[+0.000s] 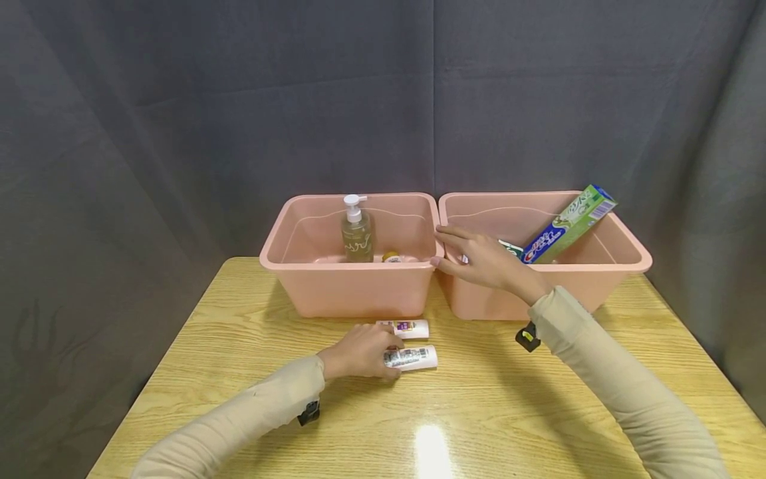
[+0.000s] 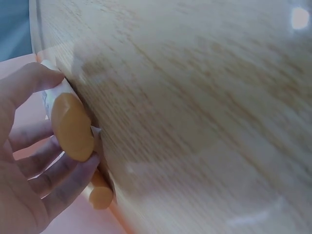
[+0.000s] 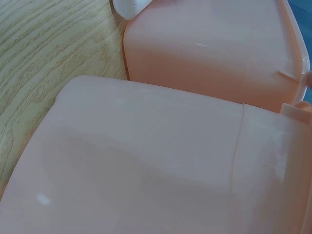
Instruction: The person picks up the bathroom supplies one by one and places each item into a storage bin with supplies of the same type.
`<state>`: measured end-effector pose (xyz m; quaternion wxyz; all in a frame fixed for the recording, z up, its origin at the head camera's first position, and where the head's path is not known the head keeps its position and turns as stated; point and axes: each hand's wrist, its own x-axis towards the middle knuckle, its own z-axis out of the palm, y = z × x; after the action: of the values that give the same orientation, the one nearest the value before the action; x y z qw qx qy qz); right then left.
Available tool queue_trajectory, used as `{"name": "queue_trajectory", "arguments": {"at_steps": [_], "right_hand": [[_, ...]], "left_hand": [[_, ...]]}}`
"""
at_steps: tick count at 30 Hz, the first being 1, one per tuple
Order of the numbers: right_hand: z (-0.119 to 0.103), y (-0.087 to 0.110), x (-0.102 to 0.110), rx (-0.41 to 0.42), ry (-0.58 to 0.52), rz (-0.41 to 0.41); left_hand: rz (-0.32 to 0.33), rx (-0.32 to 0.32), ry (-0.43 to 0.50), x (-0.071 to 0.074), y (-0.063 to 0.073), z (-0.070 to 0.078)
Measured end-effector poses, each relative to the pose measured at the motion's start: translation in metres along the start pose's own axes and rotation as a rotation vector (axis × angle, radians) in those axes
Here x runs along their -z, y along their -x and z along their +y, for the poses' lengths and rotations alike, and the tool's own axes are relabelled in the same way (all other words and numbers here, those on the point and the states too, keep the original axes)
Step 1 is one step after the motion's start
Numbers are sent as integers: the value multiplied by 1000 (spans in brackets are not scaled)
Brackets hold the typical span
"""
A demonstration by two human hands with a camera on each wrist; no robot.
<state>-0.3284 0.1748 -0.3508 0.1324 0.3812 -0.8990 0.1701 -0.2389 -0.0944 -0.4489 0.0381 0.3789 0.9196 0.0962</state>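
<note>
My left hand (image 1: 366, 351) grips a white bottle (image 1: 411, 358) with an orange cap (image 2: 72, 126), lying on its side on the table. Thumb and fingers sit on opposite sides of it in the left wrist view. Just behind lies a second white bottle (image 1: 413, 328), whose orange end (image 2: 101, 197) shows below the first. My right hand (image 1: 473, 258) rests at the meeting rims of two pink bins, fingers extended, thumb and fingertips touching the left bin's right corner. Only a sliver of fingertip shows at the right wrist view's edge.
The left pink bin (image 1: 353, 289) holds a pump bottle (image 1: 358, 238) and a small yellow-topped item (image 1: 391, 257). In the right pink bin (image 1: 598, 283), a toothpaste box (image 1: 568, 225) leans over the rim beside a green item (image 1: 511, 249). Grey curtains (image 1: 299, 100) hang behind the wooden table (image 1: 479, 406).
</note>
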Motion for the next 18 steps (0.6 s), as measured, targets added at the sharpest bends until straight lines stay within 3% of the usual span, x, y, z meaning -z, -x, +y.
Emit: {"name": "queue_trajectory", "arguments": {"at_steps": [6, 18], "right_hand": [[1, 0, -1, -2, 0, -5], [-1, 0, 0, -11, -7, 0]], "left_hand": [[-7, 13, 4, 0, 0, 0], [22, -21, -17, 3, 0, 1]]}}
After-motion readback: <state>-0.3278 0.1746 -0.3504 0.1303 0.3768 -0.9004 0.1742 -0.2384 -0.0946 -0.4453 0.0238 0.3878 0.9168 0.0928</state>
